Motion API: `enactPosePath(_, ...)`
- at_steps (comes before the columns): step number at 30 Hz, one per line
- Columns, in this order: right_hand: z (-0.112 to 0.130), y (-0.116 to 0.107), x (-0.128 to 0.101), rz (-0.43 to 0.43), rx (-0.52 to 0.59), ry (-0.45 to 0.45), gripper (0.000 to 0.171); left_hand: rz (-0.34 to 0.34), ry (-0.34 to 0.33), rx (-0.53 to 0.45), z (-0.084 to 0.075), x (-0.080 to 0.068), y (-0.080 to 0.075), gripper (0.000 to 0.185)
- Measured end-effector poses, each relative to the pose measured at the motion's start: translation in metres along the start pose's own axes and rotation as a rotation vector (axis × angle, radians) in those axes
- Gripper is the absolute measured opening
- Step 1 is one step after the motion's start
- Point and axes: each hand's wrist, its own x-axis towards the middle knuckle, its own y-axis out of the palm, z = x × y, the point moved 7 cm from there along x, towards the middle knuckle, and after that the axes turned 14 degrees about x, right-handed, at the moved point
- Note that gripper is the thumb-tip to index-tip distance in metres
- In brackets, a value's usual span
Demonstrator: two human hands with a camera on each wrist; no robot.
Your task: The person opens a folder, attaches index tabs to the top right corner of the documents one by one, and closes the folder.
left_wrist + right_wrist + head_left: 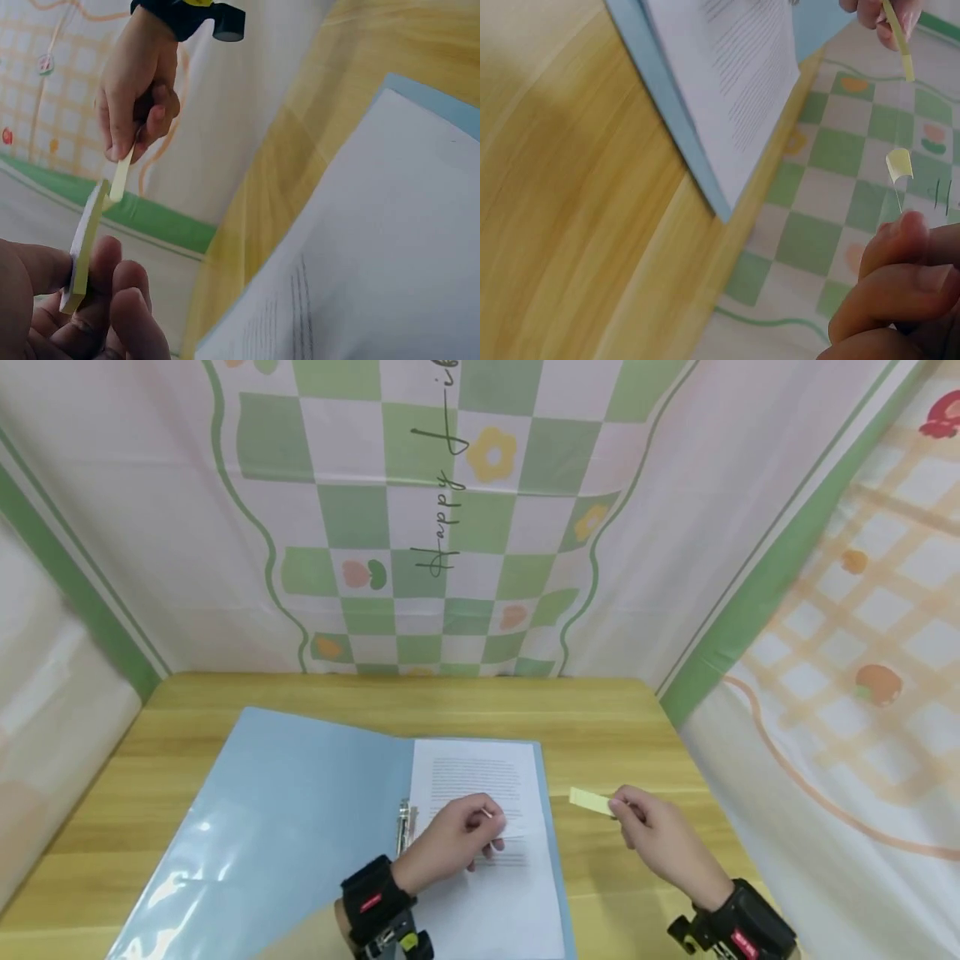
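Note:
My left hand [456, 833] is over the printed sheets [491, 914] of an open blue folder [300, 810]. Between its thumb and fingers it pinches a thin sticky note pad [87, 241], yellow along the edge and white on one face. To the right of the folder, above the wooden table, my right hand [660, 835] holds a single narrow yellow sticky note [590, 801] between thumb and finger. In the right wrist view that note [900, 163] curls at its free end. In the head view the two hands are apart, and the left fingers mostly hide the pad.
A metal clip [403, 827] runs along the folder's spine. The folder's glossy left cover reaches the near side of the wooden table [600, 714]. Patterned cloth [420, 527] hangs behind the table and along both sides.

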Motion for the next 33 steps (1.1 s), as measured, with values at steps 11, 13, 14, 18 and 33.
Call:
enactPosePath(11,-0.037,-0.029,0.009,-0.045,-0.056,0.076,0.027,0.036,0.045,0.097,-0.038,0.022,0.036,0.008)
enactPosePath(13,-0.045,-0.034,0.011,-0.053,-0.064,0.089,0.028,0.046,0.058,0.125,-0.042,0.027,0.044,0.007)
enactPosePath(14,-0.05,-0.038,0.011,-0.061,-0.078,0.098,0.028,0.05,0.062,0.142,-0.044,0.03,0.048,0.007)
enactPosePath(18,-0.07,-0.05,0.014,-0.081,-0.103,0.121,0.031,0.054,0.084,0.218,-0.053,0.038,0.062,0.008)
enactPosePath(33,-0.137,-0.08,0.027,-0.086,-0.162,0.131,0.038,-0.088,0.393,0.822,-0.056,0.07,0.123,0.007)
